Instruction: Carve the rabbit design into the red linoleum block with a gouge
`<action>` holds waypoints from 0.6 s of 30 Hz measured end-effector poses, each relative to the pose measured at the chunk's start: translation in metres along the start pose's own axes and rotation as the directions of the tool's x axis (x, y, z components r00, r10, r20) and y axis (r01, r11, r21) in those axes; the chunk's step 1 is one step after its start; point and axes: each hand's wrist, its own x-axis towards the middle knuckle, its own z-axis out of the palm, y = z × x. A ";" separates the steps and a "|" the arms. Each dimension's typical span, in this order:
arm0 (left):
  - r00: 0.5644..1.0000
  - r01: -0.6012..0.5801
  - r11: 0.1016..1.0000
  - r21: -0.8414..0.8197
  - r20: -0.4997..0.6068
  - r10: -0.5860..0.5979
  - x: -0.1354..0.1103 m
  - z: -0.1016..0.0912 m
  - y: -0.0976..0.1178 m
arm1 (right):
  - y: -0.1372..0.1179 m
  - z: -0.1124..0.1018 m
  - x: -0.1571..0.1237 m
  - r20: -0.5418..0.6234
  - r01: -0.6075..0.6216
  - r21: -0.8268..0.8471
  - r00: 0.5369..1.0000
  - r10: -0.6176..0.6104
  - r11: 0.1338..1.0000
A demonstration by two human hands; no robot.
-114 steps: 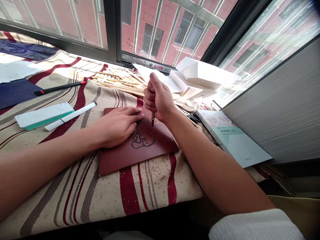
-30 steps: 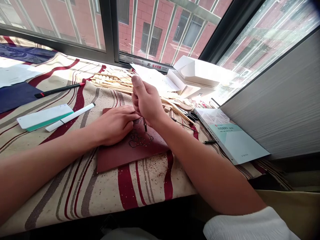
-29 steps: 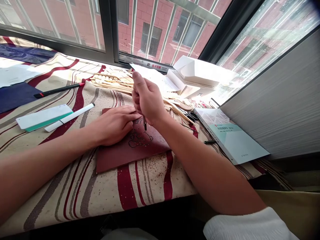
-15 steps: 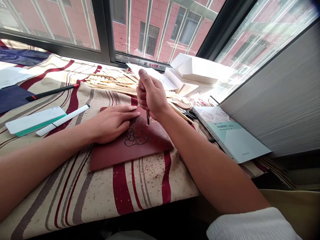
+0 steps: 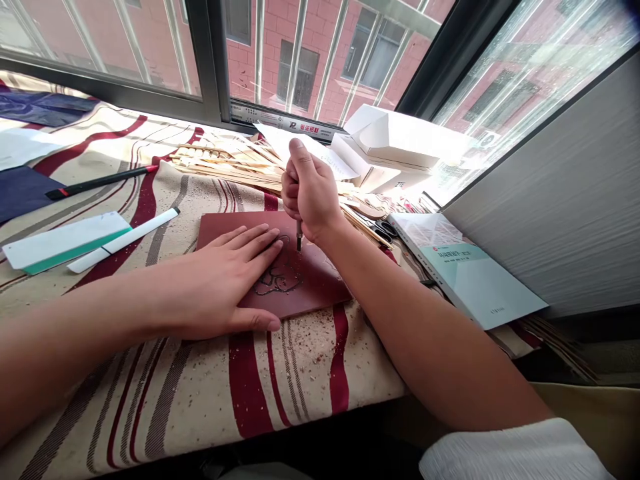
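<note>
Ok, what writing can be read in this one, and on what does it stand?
Nothing can be quoted with certainty.
Window-frame sticker: a logo and red characters, too blurred to read.
Book cover: title lines, too small to read.
Paper sheet: fine print, too small to read.
White box: a small dark mark on its side, unreadable.
Red board and carving tool: no text, only a carved outline.

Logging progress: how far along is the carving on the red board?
Done: looping outline cut in the board, shavings on cloth. In hand: right hand holds the carving tool at the outline's top; left hand pins the board. Left: surrounding surface looks uncut.
</note>
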 end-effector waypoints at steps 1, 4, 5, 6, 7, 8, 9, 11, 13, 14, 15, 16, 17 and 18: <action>1.000 -0.008 1.000 -0.003 0.009 0.008 0.000 0.001 0.000 | 0.000 0.001 0.000 -0.035 0.002 -0.001 0.999 -0.002 1.000; 0.999 -0.017 1.000 -0.005 0.038 0.017 0.001 0.000 -0.001 | 0.000 0.005 0.000 -0.104 -0.004 -0.010 0.995 0.003 1.000; 0.999 -0.015 1.000 -0.003 0.046 0.015 0.001 0.000 -0.001 | 0.001 0.006 0.000 -0.102 -0.011 -0.016 0.995 0.009 1.000; 0.999 -0.012 1.000 -0.001 0.051 0.012 0.002 -0.001 0.000 | 0.002 0.006 0.001 -0.085 -0.020 -0.025 0.996 0.018 0.999; 0.999 -0.005 1.000 0.002 0.052 0.005 0.003 -0.002 0.001 | 0.003 0.006 0.002 -0.060 -0.026 -0.035 0.998 0.023 0.999; 0.999 0.002 1.000 0.008 0.053 -0.002 0.003 -0.002 0.003 | 0.005 0.006 0.004 -0.027 -0.026 -0.048 0.999 0.025 0.999; 0.999 0.009 1.000 0.013 0.050 -0.010 0.004 -0.003 0.004 | 0.006 0.005 0.005 0.016 -0.028 -0.064 0.999 0.029 0.998; 0.999 0.015 1.000 0.022 0.042 -0.016 0.006 -0.004 0.008 | 0.007 0.005 0.005 0.121 -0.040 -0.093 0.991 0.051 0.995; 0.999 0.018 0.999 0.027 0.039 -0.019 0.006 -0.006 0.011 | 0.005 0.004 0.002 0.248 -0.084 -0.111 0.963 0.109 0.990; 0.999 0.021 0.999 0.028 0.040 -0.022 0.006 -0.006 0.012 | 0.002 0.004 0.000 0.318 -0.105 -0.114 0.938 0.136 0.988; 0.999 0.026 0.999 0.030 0.044 -0.027 0.006 -0.006 0.012 | 0.000 0.003 -0.002 0.383 -0.120 -0.114 0.911 0.156 0.986; 0.998 0.031 0.999 0.033 0.049 -0.032 0.006 -0.006 0.012 | -0.001 0.002 -0.003 0.433 -0.131 -0.113 0.886 0.168 0.985; 0.998 0.035 0.999 0.036 0.051 -0.037 0.006 -0.005 0.011 | -0.003 0.000 -0.003 0.462 -0.141 -0.109 0.869 0.176 0.984; 0.998 0.039 0.998 0.040 0.052 -0.041 0.006 -0.005 0.011 | -0.002 -0.001 -0.002 0.469 -0.149 -0.101 0.865 0.179 0.984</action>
